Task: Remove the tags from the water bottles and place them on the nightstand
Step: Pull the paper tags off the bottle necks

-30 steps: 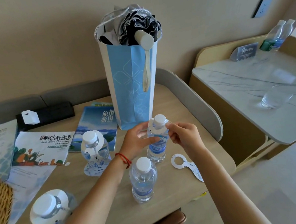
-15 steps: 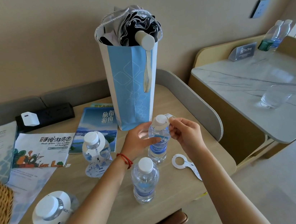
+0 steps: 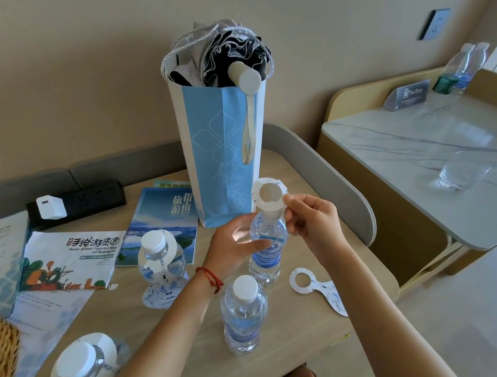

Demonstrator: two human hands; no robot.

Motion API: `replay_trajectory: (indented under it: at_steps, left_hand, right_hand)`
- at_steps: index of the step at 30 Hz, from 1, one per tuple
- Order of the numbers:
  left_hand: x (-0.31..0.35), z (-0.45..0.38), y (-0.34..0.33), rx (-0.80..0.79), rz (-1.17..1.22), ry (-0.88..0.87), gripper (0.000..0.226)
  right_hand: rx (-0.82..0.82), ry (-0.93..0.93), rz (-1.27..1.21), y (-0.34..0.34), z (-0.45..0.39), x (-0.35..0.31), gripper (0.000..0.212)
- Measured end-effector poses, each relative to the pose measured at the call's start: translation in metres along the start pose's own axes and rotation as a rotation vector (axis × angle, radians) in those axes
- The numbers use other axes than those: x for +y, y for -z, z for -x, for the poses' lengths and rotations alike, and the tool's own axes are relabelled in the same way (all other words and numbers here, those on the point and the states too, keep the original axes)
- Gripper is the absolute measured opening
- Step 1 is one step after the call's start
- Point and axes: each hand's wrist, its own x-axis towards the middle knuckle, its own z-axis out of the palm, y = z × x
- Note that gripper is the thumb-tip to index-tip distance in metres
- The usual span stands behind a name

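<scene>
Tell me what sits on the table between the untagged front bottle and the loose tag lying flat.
Nothing: in the head view, bare tabletop separates the front bottle from the loose tag.

Soft daylight from the right fills the room, leaving pale glare on the marble counter [image 3: 424, 140]. Wide-angle distortion bends the edges; shadows stay faint.
</scene>
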Motion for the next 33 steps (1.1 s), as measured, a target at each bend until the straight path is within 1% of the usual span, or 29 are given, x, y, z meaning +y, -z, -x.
replay_trajectory:
  at_steps: [5, 8, 10, 17, 20, 22, 25, 27, 29, 33]
  left_hand:
    - [-0.003, -0.002, 0.001, -0.012, 0.003, 0.021, 0.053]
    - [-0.003, -0.001, 0.001, -0.017, 0.008, 0.028, 0.056]
    - [-0.001, 0.001, 0.0, -0.022, 0.009, 0.025, 0.055]
    - [0.006, 0.004, -0.001, -0.012, -0.02, 0.028, 0.052]
    - [0.008, 0.006, -0.002, 0.004, -0.051, 0.026, 0.053]
    - [0.01, 0.008, -0.001, 0.044, -0.092, 0.013, 0.056]
    - [0.016, 0.015, 0.001, 0.129, -0.116, -0.001, 0.052]
    - [0.023, 0.02, 0.001, 0.163, -0.119, -0.001, 0.045]
    - [0.031, 0.028, 0.002, 0.191, -0.121, -0.015, 0.041]
    - [0.053, 0.048, 0.004, 0.225, -0.126, -0.099, 0.032]
  right_hand:
    - [0.097, -0.055, 0.027, 0.038, 0.003, 0.013, 0.018]
    - [0.171, -0.162, 0.104, 0.068, 0.004, 0.029, 0.016]
    - [0.202, -0.247, 0.202, 0.084, 0.002, 0.043, 0.016]
    - [0.213, -0.449, 0.499, 0.107, -0.011, 0.094, 0.023]
    - [0.247, -0.489, 0.591, 0.11, -0.013, 0.108, 0.028]
    - [0.282, -0.508, 0.619, 0.11, -0.013, 0.111, 0.03]
    - [0.302, -0.489, 0.629, 0.104, -0.01, 0.106, 0.033]
    - [0.287, -0.431, 0.613, 0.096, -0.009, 0.095, 0.033]
    - [0.247, -0.344, 0.563, 0.081, -0.005, 0.077, 0.03]
    - [0.183, -0.118, 0.432, 0.039, 0.016, 0.027, 0.024]
